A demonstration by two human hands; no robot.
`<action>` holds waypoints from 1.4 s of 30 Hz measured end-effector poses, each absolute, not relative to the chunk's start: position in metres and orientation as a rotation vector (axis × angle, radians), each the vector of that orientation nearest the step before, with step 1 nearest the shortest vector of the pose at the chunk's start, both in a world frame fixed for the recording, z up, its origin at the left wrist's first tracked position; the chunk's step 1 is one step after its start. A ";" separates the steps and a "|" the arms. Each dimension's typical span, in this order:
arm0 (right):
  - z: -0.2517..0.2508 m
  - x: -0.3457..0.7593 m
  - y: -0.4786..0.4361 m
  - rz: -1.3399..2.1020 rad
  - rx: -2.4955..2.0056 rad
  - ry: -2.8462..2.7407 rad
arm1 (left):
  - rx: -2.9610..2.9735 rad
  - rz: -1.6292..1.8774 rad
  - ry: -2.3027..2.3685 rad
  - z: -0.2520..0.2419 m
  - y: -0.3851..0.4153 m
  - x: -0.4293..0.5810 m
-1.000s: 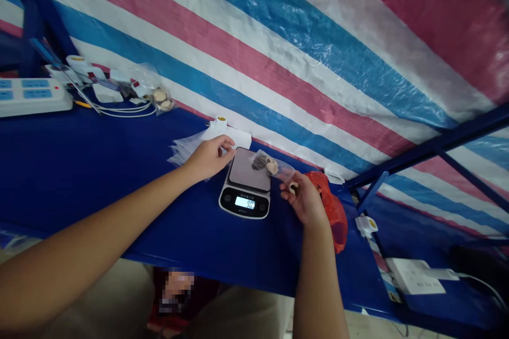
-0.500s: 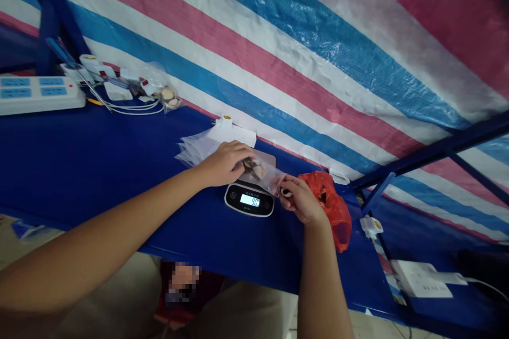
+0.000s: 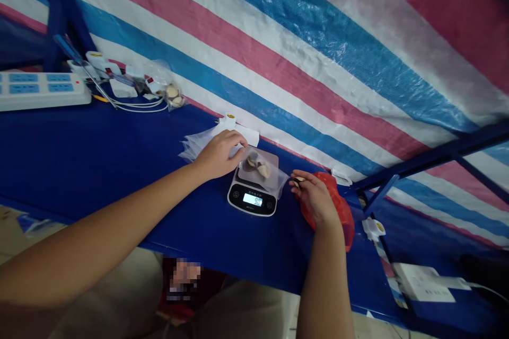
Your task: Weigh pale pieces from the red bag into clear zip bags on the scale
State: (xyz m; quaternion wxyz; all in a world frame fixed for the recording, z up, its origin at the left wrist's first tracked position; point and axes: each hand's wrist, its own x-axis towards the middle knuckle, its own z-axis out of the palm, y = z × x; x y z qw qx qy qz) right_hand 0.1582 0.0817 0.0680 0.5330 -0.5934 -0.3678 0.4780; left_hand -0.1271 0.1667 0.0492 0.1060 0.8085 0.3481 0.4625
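A clear plastic bag (image 3: 274, 179) with several pale and dark pieces (image 3: 260, 168) inside lies on a small digital scale (image 3: 251, 202), whose lit display appears to read 9.0. My left hand (image 3: 222, 154) is at the bag's upper left corner, its fingers curled; whether they pinch the plastic is too small to tell. Right of the scale, my right hand (image 3: 314, 193) holds a small dark and pale piece (image 3: 299, 182) between its fingers, apart from the bag. Beneath and beside that hand is a red plastic bag (image 3: 342, 212).
Empty clear bags (image 3: 193, 147) and a white plug (image 3: 227, 121) lie behind my left hand. Far left on the blue table (image 3: 99, 169) are a power strip (image 3: 40, 90), cables and a bagged bundle (image 3: 174, 96). A striped sheet (image 3: 278, 58) hangs behind.
My right hand has moved right, away from the clear bag, with the small piece in its fingers. My left hand has shifted slightly up and left, uncovering more of the bag.
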 end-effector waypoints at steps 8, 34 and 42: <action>0.070 0.177 0.077 1.101 -1.546 -1.105 | 2.363 1.362 1.063 0.046 0.169 -0.129; 0.067 0.142 0.086 0.882 -1.613 -1.082 | 2.330 1.247 0.991 0.046 0.171 -0.130; 0.064 0.155 0.086 0.915 -1.590 -1.009 | 2.374 1.345 1.074 0.057 0.168 -0.138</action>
